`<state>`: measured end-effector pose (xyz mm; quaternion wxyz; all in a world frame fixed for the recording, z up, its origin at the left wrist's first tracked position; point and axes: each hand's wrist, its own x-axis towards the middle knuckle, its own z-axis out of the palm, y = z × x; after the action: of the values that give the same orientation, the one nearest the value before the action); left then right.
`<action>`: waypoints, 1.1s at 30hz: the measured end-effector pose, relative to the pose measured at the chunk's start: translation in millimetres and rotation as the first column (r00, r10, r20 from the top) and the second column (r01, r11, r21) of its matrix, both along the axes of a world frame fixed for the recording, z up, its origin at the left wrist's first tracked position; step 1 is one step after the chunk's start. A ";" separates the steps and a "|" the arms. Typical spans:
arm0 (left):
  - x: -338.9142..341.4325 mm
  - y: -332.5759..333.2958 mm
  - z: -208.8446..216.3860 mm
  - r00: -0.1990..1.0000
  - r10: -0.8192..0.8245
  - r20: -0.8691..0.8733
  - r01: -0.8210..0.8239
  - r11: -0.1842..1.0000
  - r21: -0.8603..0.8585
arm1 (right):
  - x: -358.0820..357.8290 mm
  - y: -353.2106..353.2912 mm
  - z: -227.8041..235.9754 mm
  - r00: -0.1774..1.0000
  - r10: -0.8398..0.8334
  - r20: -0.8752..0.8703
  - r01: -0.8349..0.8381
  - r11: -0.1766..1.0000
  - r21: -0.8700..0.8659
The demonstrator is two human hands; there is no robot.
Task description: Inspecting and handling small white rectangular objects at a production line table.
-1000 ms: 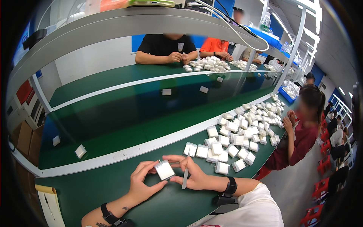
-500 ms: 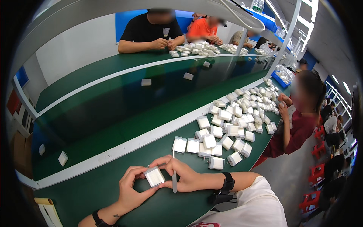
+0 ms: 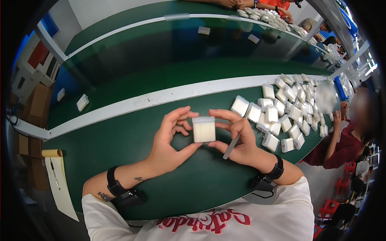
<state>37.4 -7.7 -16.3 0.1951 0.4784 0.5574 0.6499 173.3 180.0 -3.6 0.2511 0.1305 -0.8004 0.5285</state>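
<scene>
"What did the hands hold?"

"The left hand (image 3: 164, 140) and the right hand (image 3: 246, 144) held one white plug adapter (image 3: 204, 130) between them, above the table. Both thumbs touched its lower edge, and fingertips met its upper corners. The other left fingers curled loosely beside it."

"And the strip at the right palm?"

"A slim grey tool (image 3: 231, 148), slanting down past the thumb. I couldn't tell its exact kind; the fingers covered its upper part."

"Anything on the wrists?"

"Black bands (image 3: 114, 182), one on each, with a dark device beside each."

"What lay on the near table?"

"The green tabletop (image 3: 201, 180) bore a heap of white adapters (image 3: 272, 114), just beyond and to the right of the right hand, some leaning on others. Well off to the left lay a notepad (image 3: 63, 190) with a pen (image 3: 54, 174) on it."

"Farther out?"

"A co-worker in dark red (image 3: 343, 146) was at the right, near the heap. A white rail (image 3: 161, 96) crossed behind it, then a dark green lane (image 3: 140, 60) with loose adapters (image 3: 82, 103), two at the left and two farther off. Beyond that, a second heap (image 3: 265, 17) lay near a person in orange (image 3: 277, 5)."
</scene>
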 end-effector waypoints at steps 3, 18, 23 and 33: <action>-1.4 0.7 1.7 1.000 0.007 -0.029 -0.008 1.000 -0.008 | -0.7 -1.7 0.7 1.000 -0.015 -0.008 0.015 1.000 -0.004; -4.2 0.2 10.1 0.959 -0.062 0.277 0.115 0.977 -0.178 | -3.5 1.2 3.6 0.996 0.009 -0.091 0.003 0.991 0.136; -3.2 -3.5 14.7 0.918 -0.148 0.367 0.250 0.936 -0.247 | -1.3 -3.1 1.0 0.999 0.049 0.006 -0.048 0.995 -0.083; -1.7 -4.1 14.3 0.979 -0.158 0.126 0.181 0.962 -0.206 | -0.4 2.3 0.4 0.998 0.060 0.020 -0.058 0.995 -0.078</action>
<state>35.7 -11.8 -2.0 0.3311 0.4642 0.5702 0.5914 172.9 182.3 -3.1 0.2314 0.1385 -0.7778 0.5677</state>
